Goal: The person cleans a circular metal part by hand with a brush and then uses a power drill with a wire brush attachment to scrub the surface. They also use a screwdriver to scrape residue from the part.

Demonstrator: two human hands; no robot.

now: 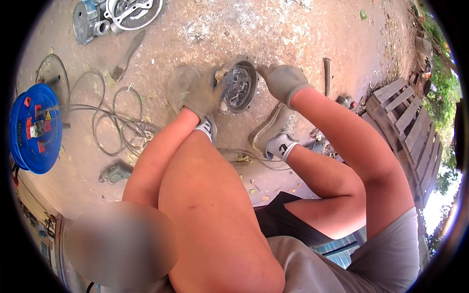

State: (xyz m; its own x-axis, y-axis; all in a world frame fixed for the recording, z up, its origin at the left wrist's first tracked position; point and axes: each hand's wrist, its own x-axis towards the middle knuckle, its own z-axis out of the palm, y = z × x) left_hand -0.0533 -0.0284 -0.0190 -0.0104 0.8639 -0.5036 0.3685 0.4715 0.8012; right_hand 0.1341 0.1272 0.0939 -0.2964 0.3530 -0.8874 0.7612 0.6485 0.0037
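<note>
A round, grey cast-metal housing (253,87) is tilted on the ground between my shoes, its hollow side towards me. Broken-looking silvery metal pieces (238,87) show inside it. My left hand (204,95), in a dirty grey-brown work glove, is closed around the housing's left side, with thumb and fingers apart along the rim. On the opposite side my right hand (284,82), gloved alike, has its fingers curled in and pinched at the upper right rim. Whether those fingertips also hold something small cannot be made out.
Silvery machine castings (88,22) lie at the far left, near a dark brush-like tool (126,56). A blue cable reel (36,128) trails loose cable (105,115). A grey-green power tool (116,172) lies nearer. To the right are a metal rod (327,77) and a wooden pallet (408,129).
</note>
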